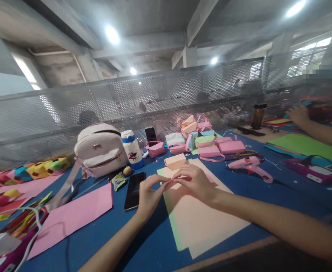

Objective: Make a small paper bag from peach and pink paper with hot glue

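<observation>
My left hand [151,192] and my right hand [194,181] meet fingertip to fingertip above a stack of peach paper sheets [208,217]. Both are closed in a pinch on a small pink piece [172,180], perhaps paper, mostly hidden by the fingers. Just beyond them sits a folded peach paper piece [175,161], shaped like a little bag flap. A green sheet [170,223] shows from under the stack's left edge. Beside my left hand lies a black phone [134,190].
A pink glue gun [249,166] with a red light lies at right. Small paper bags [209,152] line the back, near a bottle [132,149] and a backpack [100,149]. Pink paper [78,215] lies left. Another person's hand [298,114] is at far right.
</observation>
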Tool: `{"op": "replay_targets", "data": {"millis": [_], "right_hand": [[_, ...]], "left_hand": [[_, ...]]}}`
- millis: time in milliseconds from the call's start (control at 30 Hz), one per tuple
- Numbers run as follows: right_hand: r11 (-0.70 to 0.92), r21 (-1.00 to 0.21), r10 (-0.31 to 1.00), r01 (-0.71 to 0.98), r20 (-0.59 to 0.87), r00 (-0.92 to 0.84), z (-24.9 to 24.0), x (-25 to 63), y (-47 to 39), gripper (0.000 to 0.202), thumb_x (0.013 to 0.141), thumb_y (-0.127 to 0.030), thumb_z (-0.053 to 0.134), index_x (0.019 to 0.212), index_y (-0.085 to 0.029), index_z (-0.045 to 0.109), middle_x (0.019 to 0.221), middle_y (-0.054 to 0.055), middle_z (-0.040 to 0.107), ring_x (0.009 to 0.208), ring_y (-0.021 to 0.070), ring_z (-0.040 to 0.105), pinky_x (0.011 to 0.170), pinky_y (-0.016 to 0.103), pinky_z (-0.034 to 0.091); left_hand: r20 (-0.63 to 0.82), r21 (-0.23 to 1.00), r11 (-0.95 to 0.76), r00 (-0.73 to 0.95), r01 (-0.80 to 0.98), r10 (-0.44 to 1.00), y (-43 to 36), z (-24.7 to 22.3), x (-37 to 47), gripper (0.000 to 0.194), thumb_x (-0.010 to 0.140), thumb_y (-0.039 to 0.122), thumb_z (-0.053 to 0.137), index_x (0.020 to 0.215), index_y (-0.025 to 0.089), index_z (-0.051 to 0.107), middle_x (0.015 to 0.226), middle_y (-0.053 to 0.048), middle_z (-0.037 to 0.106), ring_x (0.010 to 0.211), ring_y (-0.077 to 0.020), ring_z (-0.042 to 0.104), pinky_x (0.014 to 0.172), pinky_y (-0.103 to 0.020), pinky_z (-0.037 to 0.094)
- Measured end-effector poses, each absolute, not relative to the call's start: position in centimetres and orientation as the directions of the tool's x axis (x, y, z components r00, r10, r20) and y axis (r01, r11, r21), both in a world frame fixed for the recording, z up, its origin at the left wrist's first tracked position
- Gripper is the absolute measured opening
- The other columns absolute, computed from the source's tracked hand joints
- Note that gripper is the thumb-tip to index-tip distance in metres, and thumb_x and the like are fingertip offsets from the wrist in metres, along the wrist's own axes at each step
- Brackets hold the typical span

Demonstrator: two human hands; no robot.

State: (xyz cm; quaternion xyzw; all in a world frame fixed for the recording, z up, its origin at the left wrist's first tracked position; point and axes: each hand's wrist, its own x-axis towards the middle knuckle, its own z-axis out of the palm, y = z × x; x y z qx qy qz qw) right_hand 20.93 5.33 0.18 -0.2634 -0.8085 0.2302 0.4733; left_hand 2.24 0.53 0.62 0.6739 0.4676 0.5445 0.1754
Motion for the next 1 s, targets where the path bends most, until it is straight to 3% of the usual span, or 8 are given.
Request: {"op": "replay_targets", "data": {"millis": [133,367,533,733,1000], "right_hand": [[0.693,-0.704,0.695,0.156,0.595,-0.403,0.6,20.3,4.9,0.023,0.089,-0.036,0.065,0.073,-0.022,0.073,0.079,0.003,0.073,0.079,0.0214,0.064,0.072,0.031,0.045],[0.586,-0.807,0.727,0.076,0.482,-0.489,2.1,19.3,7.1,0.022,0.084,-0.035,0.066,0.077,-0.015,0.075,0.078,0.004,0.074,0.076,0.0209,0.065,0.068,0.028,0.047],[0.574,-0.814,0.722,0.089,0.451,-0.525,2.3,19.1,8.3,0.024,0.08,-0.038,0.069,0.076,-0.015,0.076,0.078,0.004,0.072,0.075,0.0214,0.063,0.065,0.028,0.046],[0.567,-0.816,0.734,0.115,0.437,-0.519,2.2,18.7,8.9,0.025,0.08,-0.038,0.068,0.07,-0.015,0.072,0.07,0.003,0.068,0.071,0.0194,0.061,0.064,0.027,0.043],[0.563,-0.818,0.738,0.116,0.435,-0.515,2.0,19.4,8.2,0.024,0.081,-0.036,0.065,0.081,-0.015,0.076,0.082,0.005,0.073,0.077,0.0224,0.064,0.064,0.027,0.045]], "left_hand": [[0.539,0.785,-0.477,-0.058,0.396,0.84,0.7,0.6,2.5,0.012,0.077,0.028,0.072,0.071,0.018,0.076,0.073,-0.004,0.073,0.07,-0.019,0.064,0.068,-0.026,0.047],[0.482,0.865,-0.427,-0.201,0.264,0.852,2.0,1.4,1.0,0.026,0.076,0.039,0.07,0.07,0.015,0.073,0.067,-0.003,0.071,0.061,-0.0155,0.061,0.059,-0.022,0.045],[0.466,0.885,-0.426,-0.326,0.19,0.822,2.8,2.0,-0.3,0.025,0.071,0.04,0.073,0.07,0.015,0.072,0.068,-0.003,0.072,0.064,-0.0154,0.061,0.06,-0.022,0.045],[0.453,0.891,-0.423,-0.348,0.163,0.821,2.7,2.3,-0.3,0.024,0.066,0.038,0.077,0.067,0.014,0.073,0.068,-0.004,0.072,0.065,-0.0157,0.06,0.062,-0.022,0.045],[0.465,0.885,-0.436,-0.391,0.167,0.795,3.0,1.8,-0.8,0.024,0.069,0.039,0.074,0.067,0.015,0.07,0.065,-0.001,0.069,0.062,-0.0136,0.058,0.058,-0.021,0.044]]}}
